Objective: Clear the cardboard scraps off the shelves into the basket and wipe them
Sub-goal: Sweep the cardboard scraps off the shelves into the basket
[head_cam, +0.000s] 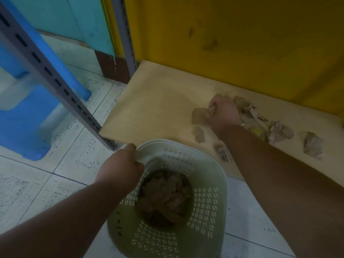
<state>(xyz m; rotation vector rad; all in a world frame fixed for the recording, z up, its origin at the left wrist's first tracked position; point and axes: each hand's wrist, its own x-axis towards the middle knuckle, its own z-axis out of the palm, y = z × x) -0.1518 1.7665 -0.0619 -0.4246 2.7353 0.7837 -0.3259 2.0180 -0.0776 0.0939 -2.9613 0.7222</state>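
A pale green perforated basket (206,205) stands on the floor against the shelf's front edge, with brown cardboard pieces (165,194) in its bottom. My left hand (122,168) grips its left rim. On the low beige shelf board (149,101), my right hand (223,114) is closed around a cardboard scrap (198,115) that sticks out to its left. Several more cardboard scraps (279,131) lie to the right of that hand, and two small ones (199,134) sit near the shelf's front.
Grey slotted metal uprights (55,81) frame the shelf at the left. A blue plastic stool (22,101) stands on the white tiled floor (78,151) beyond them. A yellow wall (242,40) backs the shelf.
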